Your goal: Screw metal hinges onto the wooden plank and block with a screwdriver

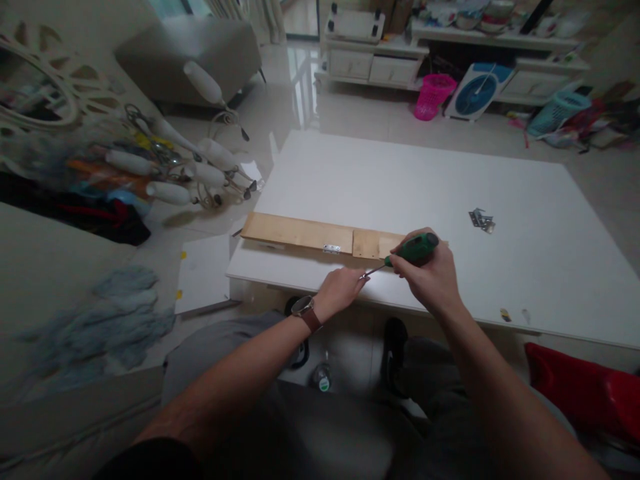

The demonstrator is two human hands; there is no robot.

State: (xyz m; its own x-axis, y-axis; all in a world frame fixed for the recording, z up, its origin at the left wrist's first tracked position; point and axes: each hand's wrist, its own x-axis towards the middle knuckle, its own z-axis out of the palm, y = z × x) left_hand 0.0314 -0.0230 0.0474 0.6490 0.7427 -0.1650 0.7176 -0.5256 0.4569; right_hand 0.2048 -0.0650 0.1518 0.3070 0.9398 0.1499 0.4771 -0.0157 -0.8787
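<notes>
My right hand (429, 273) is closed round the green handle of a screwdriver (416, 249), whose thin shaft points down and to the left. At its tip, the fingers of my left hand (343, 288) are pinched together; whatever small piece they hold is too small to make out. Just beyond both hands lies a long wooden board (295, 232) with a short wooden block (366, 243) on it. A small metal hinge (331, 249) sits at the board's near edge, left of the block. My right hand covers part of the board's right end.
Under the board is a white panel (390, 173). Metal hardware (482, 220) is piled on its right side, and a small yellowish piece (505, 314) lies near its front edge. A white-shaded lamp (205, 175) is on the left; a bottle (323, 377) stands on the floor.
</notes>
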